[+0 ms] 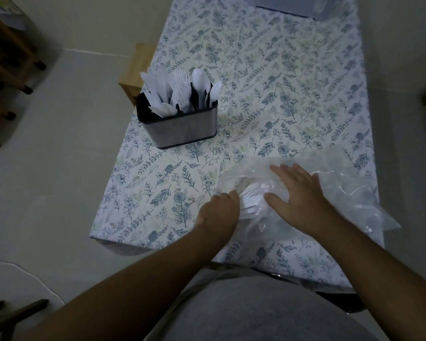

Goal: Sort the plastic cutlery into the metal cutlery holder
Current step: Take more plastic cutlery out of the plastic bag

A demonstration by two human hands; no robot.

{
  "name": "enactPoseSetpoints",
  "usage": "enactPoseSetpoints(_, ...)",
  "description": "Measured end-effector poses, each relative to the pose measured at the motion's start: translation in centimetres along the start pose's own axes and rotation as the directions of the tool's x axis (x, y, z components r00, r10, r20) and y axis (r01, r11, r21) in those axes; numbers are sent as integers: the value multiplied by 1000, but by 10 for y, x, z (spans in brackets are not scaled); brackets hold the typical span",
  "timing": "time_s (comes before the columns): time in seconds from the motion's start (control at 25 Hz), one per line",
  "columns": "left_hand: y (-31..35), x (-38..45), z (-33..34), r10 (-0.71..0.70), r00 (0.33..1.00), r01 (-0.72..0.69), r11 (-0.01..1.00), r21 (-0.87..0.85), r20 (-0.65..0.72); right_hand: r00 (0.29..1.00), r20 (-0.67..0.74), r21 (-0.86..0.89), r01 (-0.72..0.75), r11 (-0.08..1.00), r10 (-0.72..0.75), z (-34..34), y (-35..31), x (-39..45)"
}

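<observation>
A metal cutlery holder (187, 126) stands on the left part of the table, with white plastic knives (155, 94), forks (180, 89) and spoons (202, 84) upright in separate compartments. A clear plastic bag (342, 190) lies at the near right, with white plastic forks (252, 198) at its mouth. My left hand (219, 215) is closed on that bundle of forks at the bag's opening. My right hand (298, 193) lies flat and open on top of the bag, pressing it down.
A floral tablecloth (280, 99) covers the table. A small wooden stool (135, 70) stands beyond the table's left edge, behind the holder. Wooden furniture (8, 52) stands at the far left on the floor. A grey box (305, 6) sits at the table's far end.
</observation>
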State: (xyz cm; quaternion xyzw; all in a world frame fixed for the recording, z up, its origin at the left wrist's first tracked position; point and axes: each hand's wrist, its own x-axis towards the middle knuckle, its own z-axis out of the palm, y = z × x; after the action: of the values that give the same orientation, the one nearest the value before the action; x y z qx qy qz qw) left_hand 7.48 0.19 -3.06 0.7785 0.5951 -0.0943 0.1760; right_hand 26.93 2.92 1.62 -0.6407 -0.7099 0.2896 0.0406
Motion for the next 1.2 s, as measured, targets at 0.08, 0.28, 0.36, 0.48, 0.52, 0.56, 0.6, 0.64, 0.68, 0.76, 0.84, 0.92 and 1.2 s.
enactPoseSetpoints(0.08, -1, -1, 3, -12, 1000, 12, 1000, -12, -4, 989, -69, 9, 134, 991, -133, 3, -22, -2)
enactPoseSetpoints(0.28, -1, -3, 2, -50, 998, 52, 996, -66, 30, 929, 117, -64, 359, 931, -350, 36, -39, -2)
enactPoseSetpoints(0.36, -6, -6, 3, -22, 1000, 22, 1000, -1, 14, 924, 191, -122, 358, 926, -332, 41, -27, 0)
enactPoseSetpoints(0.48, -18, -12, 2, -28, 1000, 28, 999, 19, 5, 915, 223, -170, 375, 911, -335, 39, -14, 4)
enactPoseSetpoints(0.52, -24, -14, 2, -37, 999, 37, 999, 19, 12, 916, 224, -182, 374, 909, -332, 36, -11, 6)
enactPoseSetpoints(0.56, -30, -16, 2, -47, 999, 47, 999, 12, 16, 920, 222, -192, 366, 911, -323, 33, -8, 8)
enactPoseSetpoints(0.6, -36, -18, 1, -58, 998, 58, 998, 8, 17, 926, 217, -203, 353, 913, -309, 30, -6, 11)
enactPoseSetpoints(0.64, -43, -21, 0, -74, 997, 74, 997, 4, 14, 931, 214, -215, 339, 916, -295, 27, -3, 13)
enactPoseSetpoints(0.68, -51, -23, -2, -94, 996, 94, 996, -2, 9, 937, 210, -225, 325, 919, -280, 24, -1, 14)
enactPoseSetpoints(0.76, -64, -28, -5, -127, 992, 127, 992, -9, 2, 947, 204, -237, 295, 926, -250, 21, 2, 17)
enactPoseSetpoints(0.84, -76, -33, -6, -164, 986, 164, 986, -21, 3, 953, 202, -256, 273, 927, -225, 19, 7, 19)
enactPoseSetpoints(0.92, -86, -36, -7, -229, 973, 228, 972, -57, 0, 960, 197, -286, 251, 925, -199, 18, 13, 21)
enactPoseSetpoints(1.2, -91, -34, 0, -518, 855, 477, 801, -362, -18, 974, 184, -243, 174, 954, -131, 17, 21, 21)
